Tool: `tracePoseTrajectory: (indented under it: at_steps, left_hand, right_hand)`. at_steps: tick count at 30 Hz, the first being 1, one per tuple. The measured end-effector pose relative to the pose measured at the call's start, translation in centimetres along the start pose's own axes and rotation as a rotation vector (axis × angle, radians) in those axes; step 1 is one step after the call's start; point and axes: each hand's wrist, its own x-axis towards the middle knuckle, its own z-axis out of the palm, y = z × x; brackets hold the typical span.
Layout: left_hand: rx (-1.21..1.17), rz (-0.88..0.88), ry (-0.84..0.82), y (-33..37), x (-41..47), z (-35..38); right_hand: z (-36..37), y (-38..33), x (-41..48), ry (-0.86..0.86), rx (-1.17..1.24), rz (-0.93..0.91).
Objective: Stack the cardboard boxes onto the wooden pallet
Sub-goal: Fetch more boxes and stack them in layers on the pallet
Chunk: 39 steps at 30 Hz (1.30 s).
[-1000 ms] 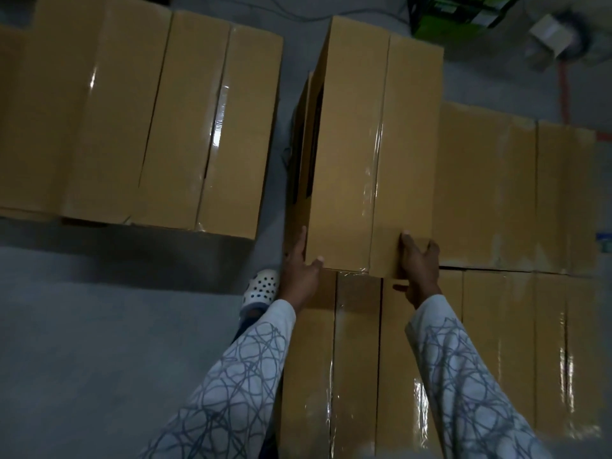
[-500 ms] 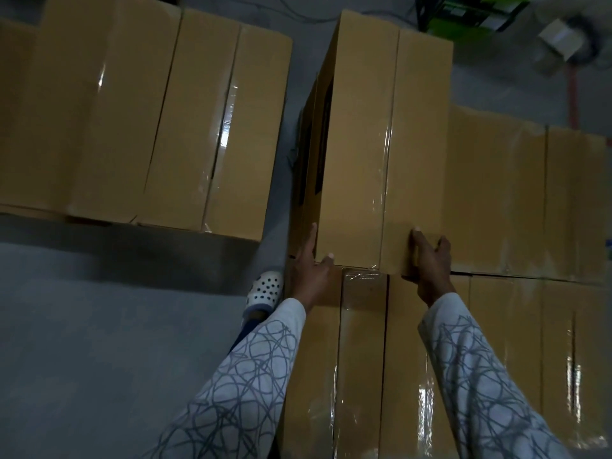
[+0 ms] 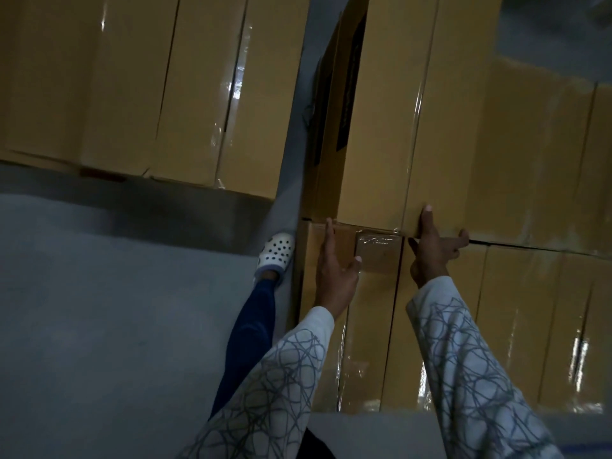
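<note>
A tall taped cardboard box [image 3: 410,111] stands on a layer of flat-lying cardboard boxes [image 3: 516,326], against another box [image 3: 536,154] on its right. My left hand [image 3: 334,270] has straight fingers, its fingertips at the tall box's lower left corner. My right hand [image 3: 433,250] touches the box's near bottom edge, one finger laid up its front face and the others spread. The pallet is hidden under the boxes.
A separate stack of cardboard boxes [image 3: 159,94] stands to the left across a narrow gap of grey floor [image 3: 99,326]. My foot in a white perforated clog [image 3: 276,253] stands in that gap beside the lower boxes.
The tall box has slid away from me on the lower boxes, baring their taped top near my hands. Both hands have loosened, fingers spread. The view has moved closer.
</note>
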Motion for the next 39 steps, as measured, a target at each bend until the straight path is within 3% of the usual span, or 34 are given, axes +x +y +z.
tracePoseTrajectory:
  at_steps: [18,23,31,39]
  left_hand:
    - [-0.066,-0.076,-0.068,-0.3,0.1,0.2]
    - [-0.034,-0.042,-0.076,0.5,-2.3,-1.4]
    - [0.093,0.047,-0.096,-2.2,-15.1,-6.3]
    - [0.138,0.165,0.018,-4.1,-32.4,-12.6]
  right_hand:
    - [-1.0,0.7,-0.5,-0.093,0.003,-0.046]
    - [-2.3,1.6,-6.7,-0.110,-0.088,-0.062]
    - [-12.0,6.4,-23.3,-0.490,-0.289,-0.335]
    - [-25.1,10.7,-34.8,-0.662,-0.439,-0.601]
